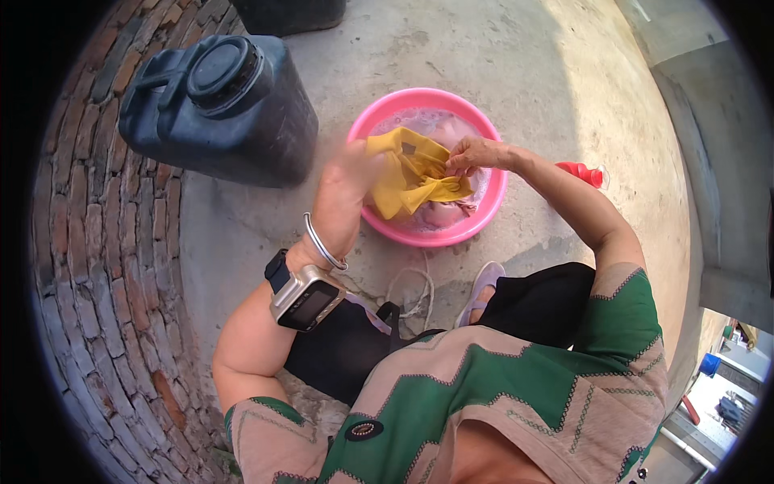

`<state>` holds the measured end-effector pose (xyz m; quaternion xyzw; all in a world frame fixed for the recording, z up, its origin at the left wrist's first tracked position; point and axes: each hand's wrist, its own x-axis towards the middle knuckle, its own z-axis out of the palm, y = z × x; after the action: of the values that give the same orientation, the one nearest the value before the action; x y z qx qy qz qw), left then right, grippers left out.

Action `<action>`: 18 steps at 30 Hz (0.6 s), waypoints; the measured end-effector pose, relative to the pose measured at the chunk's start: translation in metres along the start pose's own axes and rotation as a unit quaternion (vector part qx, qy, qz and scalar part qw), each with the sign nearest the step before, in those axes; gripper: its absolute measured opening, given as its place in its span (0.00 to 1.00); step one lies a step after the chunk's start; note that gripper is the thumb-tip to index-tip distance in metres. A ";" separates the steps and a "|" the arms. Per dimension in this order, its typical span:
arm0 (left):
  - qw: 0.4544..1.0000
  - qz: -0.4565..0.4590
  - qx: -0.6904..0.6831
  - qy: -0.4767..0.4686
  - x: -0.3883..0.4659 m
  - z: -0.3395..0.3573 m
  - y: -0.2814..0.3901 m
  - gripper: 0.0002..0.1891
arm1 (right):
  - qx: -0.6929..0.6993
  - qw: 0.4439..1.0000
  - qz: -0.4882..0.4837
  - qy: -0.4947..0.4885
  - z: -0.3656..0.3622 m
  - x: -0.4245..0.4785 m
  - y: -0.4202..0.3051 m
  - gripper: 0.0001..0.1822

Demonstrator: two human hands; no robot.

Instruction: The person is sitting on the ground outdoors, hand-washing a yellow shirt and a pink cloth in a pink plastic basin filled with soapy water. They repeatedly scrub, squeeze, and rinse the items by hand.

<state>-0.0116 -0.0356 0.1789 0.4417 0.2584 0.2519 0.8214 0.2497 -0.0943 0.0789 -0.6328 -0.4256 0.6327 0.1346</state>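
A pink plastic basin on the concrete floor holds sudsy water and pale pink fabric. Above and partly in it, a yellow cloth garment with a small dark patch is bunched between my hands. My left hand, blurred, grips the garment's left edge at the basin's rim. The fingers of my right hand pinch its right side over the water. Part of the yellow cloth is folded on itself, so its full shape is hidden.
A large dark blue plastic jerrycan stands left of the basin by a brick wall. Another dark container sits at the top edge. A red plastic bottle lies at the right, and pale cord runs between my feet.
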 end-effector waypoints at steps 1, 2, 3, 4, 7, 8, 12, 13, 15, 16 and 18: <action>1.000 -0.003 0.014 -0.006 0.001 -0.002 -0.004 0.08 | 0.063 0.996 0.026 0.052 0.000 0.006 0.010 0.11; 1.000 -0.006 0.028 -0.012 0.002 -0.003 -0.007 0.08 | 0.055 0.993 -0.010 0.108 0.005 0.015 0.019 0.11; 0.999 -0.005 0.038 -0.002 0.002 -0.004 -0.009 0.08 | 0.047 0.985 -0.050 0.161 0.012 0.030 0.028 0.11; 0.999 -0.005 0.046 0.005 0.002 -0.002 -0.011 0.08 | 0.041 0.972 -0.086 0.217 0.016 0.037 0.035 0.11; 1.000 -0.017 0.026 0.003 -0.005 0.002 -0.002 0.11 | -0.030 0.962 -0.109 0.249 0.012 0.048 0.038 0.12; 0.999 -0.025 0.023 0.006 -0.008 0.001 0.002 0.12 | -0.096 0.956 -0.074 0.268 0.011 0.045 0.039 0.15; 0.999 -0.019 0.031 0.008 -0.008 0.007 0.005 0.12 | -0.164 0.921 -0.157 0.317 0.029 0.050 0.059 0.20; 0.999 -0.017 0.034 0.009 -0.007 0.010 0.005 0.12 | -0.076 0.951 -0.119 0.275 0.030 0.052 0.060 0.20; 1.000 0.004 0.028 0.007 -0.003 0.008 0.002 0.12 | 0.101 0.978 -0.042 0.177 0.032 0.054 0.056 0.19; 1.000 0.015 0.026 0.008 -0.003 0.006 0.002 0.12 | 0.055 0.980 -0.038 0.186 0.030 0.049 0.053 0.15; 0.999 0.023 0.033 0.031 -0.006 0.002 0.005 0.12 | -0.071 0.954 -0.113 0.267 0.010 0.035 0.046 0.13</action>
<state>-0.0154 -0.0378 0.1856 0.4662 0.2814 0.2753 0.7923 0.2519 -0.1004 0.0210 -0.7346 -0.4863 0.3897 0.2684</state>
